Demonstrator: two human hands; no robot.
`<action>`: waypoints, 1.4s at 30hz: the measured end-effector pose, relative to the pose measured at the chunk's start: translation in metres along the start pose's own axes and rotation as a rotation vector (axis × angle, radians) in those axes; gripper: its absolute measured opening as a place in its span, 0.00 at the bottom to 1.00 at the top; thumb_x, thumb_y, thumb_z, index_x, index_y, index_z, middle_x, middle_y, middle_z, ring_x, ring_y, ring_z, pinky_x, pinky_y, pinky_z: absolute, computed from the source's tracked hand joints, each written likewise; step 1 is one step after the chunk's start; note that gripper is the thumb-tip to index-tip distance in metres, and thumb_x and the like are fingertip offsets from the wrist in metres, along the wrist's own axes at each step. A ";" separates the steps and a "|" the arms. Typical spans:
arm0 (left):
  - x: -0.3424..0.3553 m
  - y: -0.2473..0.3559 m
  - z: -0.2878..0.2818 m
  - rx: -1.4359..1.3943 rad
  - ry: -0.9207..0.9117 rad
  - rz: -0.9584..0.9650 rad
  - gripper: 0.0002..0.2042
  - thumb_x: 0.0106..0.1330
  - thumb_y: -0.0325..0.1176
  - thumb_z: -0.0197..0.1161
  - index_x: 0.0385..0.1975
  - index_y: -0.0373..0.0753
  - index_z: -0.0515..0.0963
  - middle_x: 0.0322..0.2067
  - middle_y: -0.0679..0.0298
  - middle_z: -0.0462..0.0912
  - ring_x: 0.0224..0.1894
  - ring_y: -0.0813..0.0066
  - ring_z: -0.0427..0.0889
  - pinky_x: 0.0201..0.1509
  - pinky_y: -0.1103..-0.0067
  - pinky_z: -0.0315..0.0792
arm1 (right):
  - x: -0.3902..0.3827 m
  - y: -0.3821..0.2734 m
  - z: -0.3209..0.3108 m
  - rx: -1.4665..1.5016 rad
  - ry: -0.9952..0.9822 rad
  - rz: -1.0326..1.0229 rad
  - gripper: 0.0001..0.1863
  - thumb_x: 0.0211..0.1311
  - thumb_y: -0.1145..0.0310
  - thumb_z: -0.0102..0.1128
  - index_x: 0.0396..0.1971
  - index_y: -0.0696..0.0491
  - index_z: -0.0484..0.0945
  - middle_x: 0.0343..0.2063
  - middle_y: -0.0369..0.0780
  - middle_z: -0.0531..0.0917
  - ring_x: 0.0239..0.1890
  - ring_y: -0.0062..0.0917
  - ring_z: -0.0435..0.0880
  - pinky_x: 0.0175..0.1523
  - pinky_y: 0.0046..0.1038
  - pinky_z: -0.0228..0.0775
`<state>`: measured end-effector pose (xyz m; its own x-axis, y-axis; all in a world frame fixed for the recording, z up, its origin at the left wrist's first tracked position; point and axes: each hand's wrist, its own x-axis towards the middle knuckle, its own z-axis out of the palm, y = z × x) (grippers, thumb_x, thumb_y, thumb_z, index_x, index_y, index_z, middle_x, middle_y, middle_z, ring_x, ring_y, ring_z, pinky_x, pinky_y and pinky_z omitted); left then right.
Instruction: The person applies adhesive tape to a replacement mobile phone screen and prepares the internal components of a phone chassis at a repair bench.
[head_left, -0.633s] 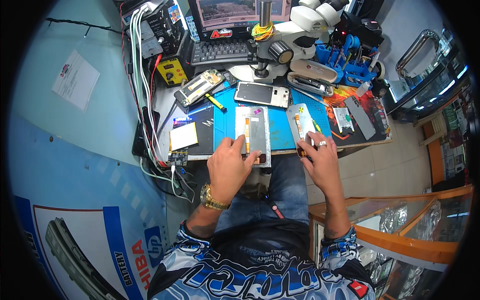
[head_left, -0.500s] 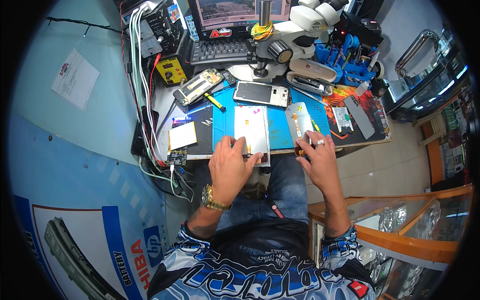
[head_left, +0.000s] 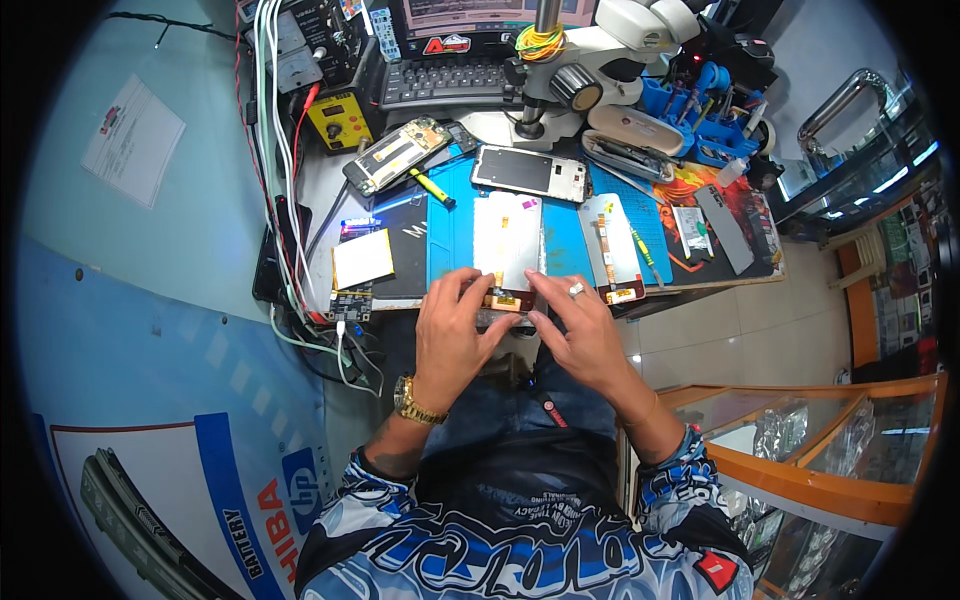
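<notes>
A phone screen panel, its pale back up with a flex cable down the middle, lies on the blue work mat at the table's front edge. My left hand grips its lower left corner, the thumb bent under near the bottom edge. At the lower right corner, my right hand, with a ring on one finger, pinches the same panel between thumb and fingers. A brown strip with an orange-gold connector shows between the hands. To the right rests a second screen panel with its own flex cable, touched by neither hand.
Behind lie a phone frame, an opened phone and a yellow screwdriver. A white battery sits left. A microscope, laptop keyboard and blue tool holder stand farther back.
My right hand has left the second panel and moved left onto the middle one. My left hand stays at the middle panel's lower left. The view has shifted slightly.
</notes>
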<state>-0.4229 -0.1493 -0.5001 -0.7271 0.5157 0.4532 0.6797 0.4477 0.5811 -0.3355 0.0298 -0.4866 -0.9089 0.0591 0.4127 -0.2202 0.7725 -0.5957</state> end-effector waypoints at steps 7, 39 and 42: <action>-0.009 -0.005 0.009 0.011 0.074 -0.001 0.23 0.51 0.32 0.78 0.48 0.36 0.81 0.44 0.58 0.80 0.46 0.57 0.78 0.50 0.66 0.73 | 0.010 -0.006 0.012 -0.019 -0.054 -0.028 0.30 0.57 0.76 0.66 0.63 0.52 0.75 0.41 0.45 0.85 0.45 0.39 0.79 0.53 0.40 0.72; -0.042 -0.023 0.023 -0.067 0.196 0.183 0.17 0.49 0.20 0.71 0.42 0.40 0.84 0.49 0.57 0.82 0.55 0.53 0.81 0.55 0.63 0.74 | 0.068 0.007 0.011 0.044 -0.458 -0.217 0.43 0.53 0.79 0.65 0.72 0.45 0.65 0.40 0.39 0.82 0.43 0.36 0.78 0.49 0.37 0.66; -0.044 -0.025 0.026 -0.052 0.209 0.179 0.17 0.49 0.21 0.71 0.42 0.40 0.84 0.49 0.57 0.82 0.55 0.53 0.81 0.55 0.63 0.74 | 0.072 0.006 0.014 -0.028 -0.501 -0.261 0.45 0.52 0.79 0.65 0.73 0.43 0.63 0.41 0.39 0.82 0.42 0.35 0.79 0.48 0.37 0.67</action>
<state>-0.4056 -0.1645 -0.5524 -0.6034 0.4192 0.6783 0.7974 0.3218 0.5105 -0.4070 0.0292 -0.4703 -0.8840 -0.4385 0.1619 -0.4570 0.7382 -0.4961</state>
